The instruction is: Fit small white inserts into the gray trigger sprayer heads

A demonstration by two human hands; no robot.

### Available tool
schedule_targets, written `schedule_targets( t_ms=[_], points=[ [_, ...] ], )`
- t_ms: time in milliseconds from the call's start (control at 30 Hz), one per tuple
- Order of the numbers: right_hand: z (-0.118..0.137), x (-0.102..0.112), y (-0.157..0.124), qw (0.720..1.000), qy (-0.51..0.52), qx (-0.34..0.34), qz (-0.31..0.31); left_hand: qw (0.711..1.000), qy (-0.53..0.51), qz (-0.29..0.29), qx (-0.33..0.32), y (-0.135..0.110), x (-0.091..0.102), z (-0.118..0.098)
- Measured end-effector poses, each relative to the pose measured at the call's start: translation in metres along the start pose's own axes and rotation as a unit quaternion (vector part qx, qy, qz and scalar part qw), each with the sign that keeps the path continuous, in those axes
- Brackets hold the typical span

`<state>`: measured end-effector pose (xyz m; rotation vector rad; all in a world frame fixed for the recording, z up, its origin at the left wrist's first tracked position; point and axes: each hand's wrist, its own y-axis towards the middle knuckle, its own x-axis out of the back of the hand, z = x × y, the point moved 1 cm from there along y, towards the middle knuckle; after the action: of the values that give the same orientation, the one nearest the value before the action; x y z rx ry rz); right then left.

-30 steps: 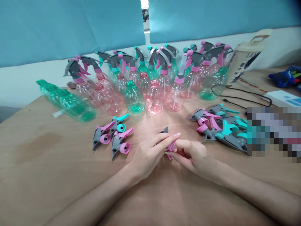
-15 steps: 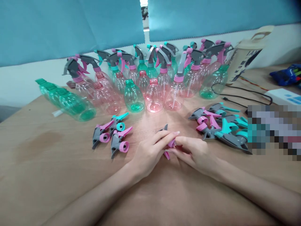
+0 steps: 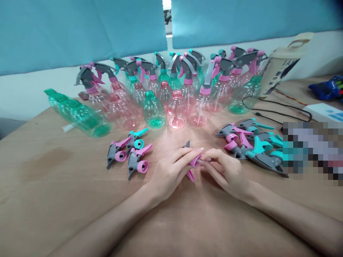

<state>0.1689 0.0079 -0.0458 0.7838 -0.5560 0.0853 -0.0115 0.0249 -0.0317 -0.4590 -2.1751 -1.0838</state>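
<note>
My left hand (image 3: 170,169) is closed around a grey-and-pink trigger spray head (image 3: 194,161), covering most of its body. Its pink collar faces right, and the pink trigger sticks out below my fingers. Thumb and fingertips of my right hand (image 3: 229,171) pinch together right at the collar's opening; whatever is between them is too small and hidden to make out. Left of my hands lie several loose spray heads (image 3: 138,164), pink and teal with grey bodies. A larger pile of spray heads (image 3: 243,142) lies to the right.
Behind my hands stand pink bottles (image 3: 177,112) and green bottles (image 3: 154,112), several topped with spray heads. Some green bottles (image 3: 85,119) lie on their sides at left. A cream tumbler (image 3: 281,67), a black cable (image 3: 284,103) and a white box (image 3: 325,112) are at right.
My right fingertips have drawn slightly right, away from the collar, so more of its pink rim shows. The whole view has shifted a little; my left hand keeps its hold.
</note>
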Motion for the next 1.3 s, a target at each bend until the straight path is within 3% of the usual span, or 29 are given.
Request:
schedule_targets(
  t_ms=[167, 300, 567, 733, 1067, 1300],
  points=[
    [-0.006, 0.002, -0.003, 0.996, 0.033, -0.070, -0.046, 1.000, 0.010, -0.009, 0.011, -0.001, 0.004, 0.004],
    [-0.013, 0.008, -0.001, 0.986, 0.063, -0.151, -0.020, 0.998, 0.041, -0.038, 0.038, -0.003, 0.008, 0.007],
    [-0.015, 0.010, 0.001, 0.978, 0.113, -0.175, -0.007, 0.995, 0.044, -0.082, 0.043, -0.003, 0.012, 0.004],
    [-0.016, 0.010, 0.002, 0.964, 0.136, -0.230, -0.016, 0.992, 0.051, -0.108, 0.048, 0.000, 0.013, 0.006],
    [-0.018, 0.016, 0.003, 0.989, 0.016, -0.143, -0.008, 0.990, 0.055, -0.123, 0.045, 0.002, 0.015, 0.007],
    [-0.016, 0.018, 0.005, 0.992, 0.012, -0.126, -0.021, 0.992, 0.036, -0.106, 0.055, -0.001, 0.014, 0.005]
  ],
)
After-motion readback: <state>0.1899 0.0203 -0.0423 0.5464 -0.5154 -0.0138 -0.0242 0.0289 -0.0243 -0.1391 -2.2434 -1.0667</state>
